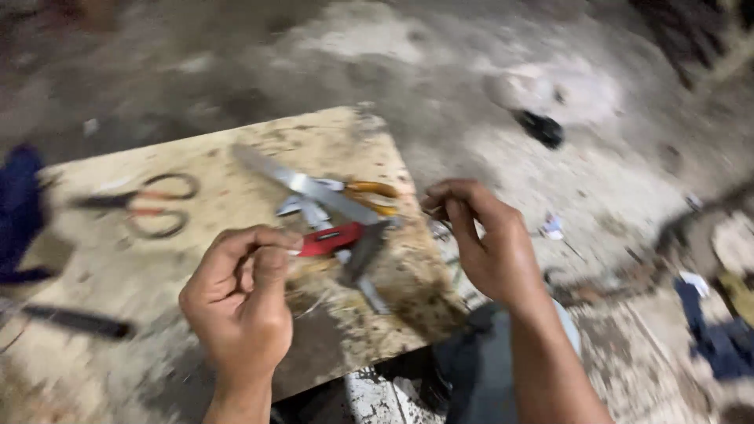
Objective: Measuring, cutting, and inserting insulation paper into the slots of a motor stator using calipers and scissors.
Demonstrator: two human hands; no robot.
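Note:
My left hand hovers over a worn wooden board. Its thumb and forefinger are pinched at the left end of a small red tool. My right hand is at the board's right edge with its fingers curled, pinching something thin and dark that is too blurred to name. Between the hands lies a pile of tools: a long flat metal blade, an orange-handled tool and a dark-handled tool.
Black-handled scissors lie at the board's left. A dark bar-shaped tool rests near its front left corner. Blue cloth sits at the far left, with more at the right. A black object lies on the dirty concrete floor.

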